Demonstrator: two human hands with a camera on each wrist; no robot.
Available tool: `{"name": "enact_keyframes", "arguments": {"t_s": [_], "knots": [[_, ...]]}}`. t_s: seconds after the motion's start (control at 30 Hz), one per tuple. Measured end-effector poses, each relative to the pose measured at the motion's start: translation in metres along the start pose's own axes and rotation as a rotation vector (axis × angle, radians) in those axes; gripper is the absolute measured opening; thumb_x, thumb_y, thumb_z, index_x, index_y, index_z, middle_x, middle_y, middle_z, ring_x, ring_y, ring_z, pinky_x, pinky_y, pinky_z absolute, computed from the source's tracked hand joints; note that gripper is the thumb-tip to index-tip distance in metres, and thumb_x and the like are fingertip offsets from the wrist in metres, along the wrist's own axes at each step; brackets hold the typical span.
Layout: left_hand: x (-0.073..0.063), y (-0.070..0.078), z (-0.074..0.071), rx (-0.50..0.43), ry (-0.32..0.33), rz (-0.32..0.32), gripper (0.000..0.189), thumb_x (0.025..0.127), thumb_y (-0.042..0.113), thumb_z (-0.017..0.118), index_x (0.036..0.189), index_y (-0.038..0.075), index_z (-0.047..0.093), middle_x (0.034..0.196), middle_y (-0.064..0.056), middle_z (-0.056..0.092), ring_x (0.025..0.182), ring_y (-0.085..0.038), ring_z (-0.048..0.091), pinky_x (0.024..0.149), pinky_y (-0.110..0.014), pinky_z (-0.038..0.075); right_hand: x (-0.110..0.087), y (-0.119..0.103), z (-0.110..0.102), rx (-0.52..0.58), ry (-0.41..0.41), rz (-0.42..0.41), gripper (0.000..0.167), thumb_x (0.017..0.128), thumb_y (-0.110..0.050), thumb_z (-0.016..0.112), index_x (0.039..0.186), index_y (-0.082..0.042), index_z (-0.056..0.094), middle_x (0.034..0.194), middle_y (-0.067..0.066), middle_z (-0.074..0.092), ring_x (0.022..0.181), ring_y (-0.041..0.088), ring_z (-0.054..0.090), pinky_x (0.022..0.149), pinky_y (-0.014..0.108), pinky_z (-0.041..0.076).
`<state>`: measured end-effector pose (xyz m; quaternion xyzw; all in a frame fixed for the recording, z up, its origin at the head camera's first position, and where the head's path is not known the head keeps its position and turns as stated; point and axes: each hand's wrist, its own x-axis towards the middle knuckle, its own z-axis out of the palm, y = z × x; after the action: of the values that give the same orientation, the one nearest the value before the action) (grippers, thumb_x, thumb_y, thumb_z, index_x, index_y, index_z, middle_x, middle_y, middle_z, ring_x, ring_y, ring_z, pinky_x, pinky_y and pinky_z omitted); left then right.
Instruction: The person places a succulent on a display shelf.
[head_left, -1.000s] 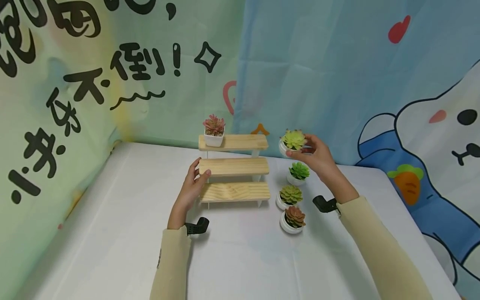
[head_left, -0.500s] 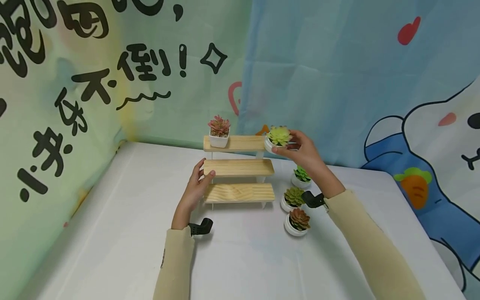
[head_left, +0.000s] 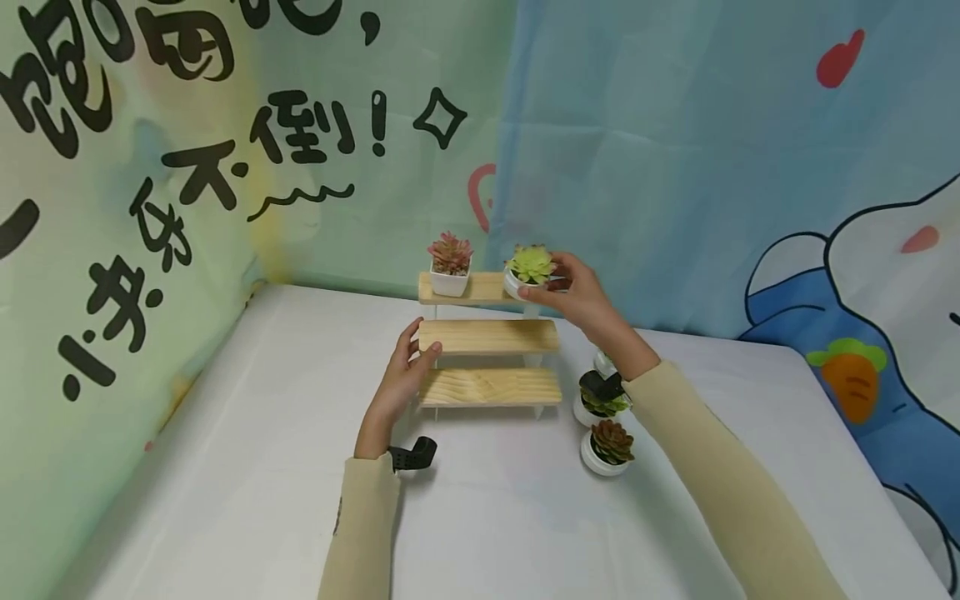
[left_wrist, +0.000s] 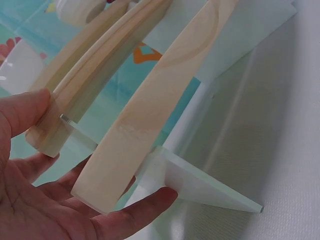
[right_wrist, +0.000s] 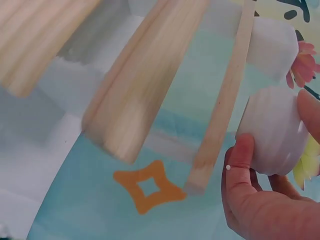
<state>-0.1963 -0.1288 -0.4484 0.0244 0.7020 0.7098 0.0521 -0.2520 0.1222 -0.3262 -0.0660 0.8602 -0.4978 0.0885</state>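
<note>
My right hand (head_left: 588, 296) grips the white round pot of a light green potted succulent (head_left: 531, 265) at the right end of the top plank. In the right wrist view, thumb and fingers curl round the white pot (right_wrist: 277, 132), close beside the plank's end. The three-tier wooden display stand (head_left: 491, 336) has clear supports. My left hand (head_left: 397, 379) holds its left end; the left wrist view shows the thumb on the middle plank (left_wrist: 107, 60) and fingers underneath. A pink succulent in a square white pot (head_left: 450, 279) stands on the top plank's left end.
Right of the stand, a brown succulent (head_left: 611, 442) and a green succulent (head_left: 596, 410) stand in white pots on the white table (head_left: 262, 467). Another white pot (head_left: 603, 363) behind them is mostly hidden by my right wrist. Printed cloth (head_left: 637, 167) hangs behind.
My right hand has carried the light green succulent leftward, from beside the stand to the top plank's right end. My left hand keeps its hold on the stand. The head view has shifted slightly left.
</note>
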Motion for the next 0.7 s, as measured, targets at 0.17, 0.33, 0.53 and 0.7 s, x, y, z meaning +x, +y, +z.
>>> {"name": "enact_keyframes", "arguments": {"t_s": [0.17,0.33,0.53,0.7], "knots": [[0.002,-0.004,0.000,0.001,0.016,0.024,0.066,0.102,0.024,0.053,0.156,0.011,0.018,0.142,-0.025,0.042,0.125,-0.040,0.050,0.098,-0.048,0.042,0.011,-0.004,0.010,0.017,-0.025,-0.004,0.085,0.092,-0.028,0.069,0.156,-0.006,0.017,0.152,0.020,0.029,0.134,0.035,0.037,0.106,0.051,0.036],[0.003,-0.006,0.000,-0.006,0.015,0.033,0.067,0.102,0.025,0.054,0.156,0.010,0.018,0.142,-0.026,0.042,0.124,-0.041,0.051,0.098,-0.047,0.042,0.018,-0.005,0.017,0.023,-0.029,-0.011,0.082,0.092,-0.027,0.069,0.155,-0.006,0.019,0.150,0.020,0.032,0.132,0.035,0.039,0.105,0.051,0.037],[0.002,-0.004,-0.001,-0.019,0.003,0.020,0.067,0.102,0.021,0.052,0.156,0.006,0.015,0.143,-0.029,0.039,0.125,-0.045,0.049,0.097,-0.050,0.042,0.021,-0.004,0.019,0.013,-0.035,-0.017,0.082,0.093,-0.030,0.068,0.155,-0.007,0.021,0.147,0.019,0.037,0.133,0.034,0.039,0.105,0.051,0.036],[-0.008,0.013,0.001,-0.005,-0.002,0.018,0.066,0.103,0.018,0.051,0.155,0.003,0.015,0.144,-0.031,0.038,0.126,-0.046,0.048,0.099,-0.051,0.042,0.022,-0.003,0.019,0.024,-0.034,-0.012,0.082,0.092,-0.030,0.069,0.155,-0.008,0.022,0.148,0.018,0.038,0.133,0.033,0.039,0.105,0.050,0.037]]}}
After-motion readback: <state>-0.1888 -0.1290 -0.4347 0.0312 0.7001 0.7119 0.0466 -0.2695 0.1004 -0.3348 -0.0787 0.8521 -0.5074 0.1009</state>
